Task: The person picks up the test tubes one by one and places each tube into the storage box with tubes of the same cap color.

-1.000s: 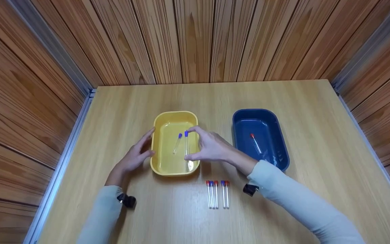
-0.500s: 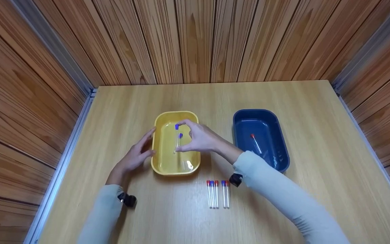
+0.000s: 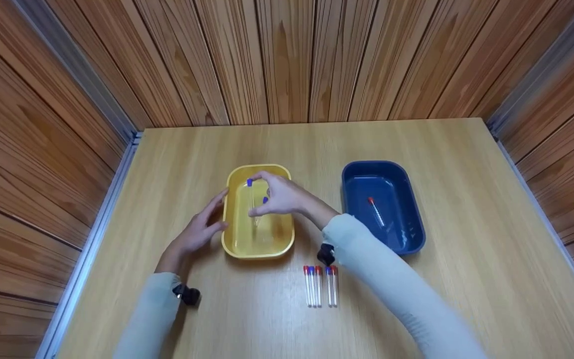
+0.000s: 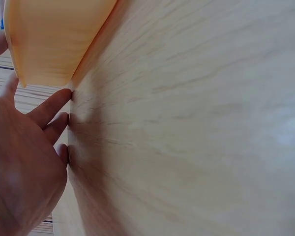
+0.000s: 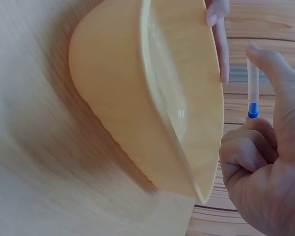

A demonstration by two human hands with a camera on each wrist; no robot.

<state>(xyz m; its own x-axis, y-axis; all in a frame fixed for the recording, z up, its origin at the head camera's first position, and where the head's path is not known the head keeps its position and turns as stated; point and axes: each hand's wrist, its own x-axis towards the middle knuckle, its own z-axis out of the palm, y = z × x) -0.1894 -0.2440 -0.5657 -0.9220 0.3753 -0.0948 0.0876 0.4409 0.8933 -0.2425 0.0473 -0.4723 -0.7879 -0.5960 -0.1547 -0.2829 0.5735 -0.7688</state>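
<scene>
My right hand pinches a blue-capped test tube lengthwise over the yellow bin, index finger at the cap and thumb near the lower end. In the right wrist view this tube sits above the bin's rim, its other fingers curled in beside it. Another blue-capped tube lies inside the bin, partly covered by the right hand. At the bin's left side rests my left hand, thumb and index finger at the rim. The left wrist view shows its other fingers loosely extended down at the table.
A dark blue bin stands to the right with a red-capped tube in it. In front, several red- and blue-capped tubes lie in a row on the wooden table. Wood-panelled walls enclose the table.
The right hand has carried the blue-capped tube leftward and slightly toward the far side over the yellow bin. The left hand has stayed at the rim.
</scene>
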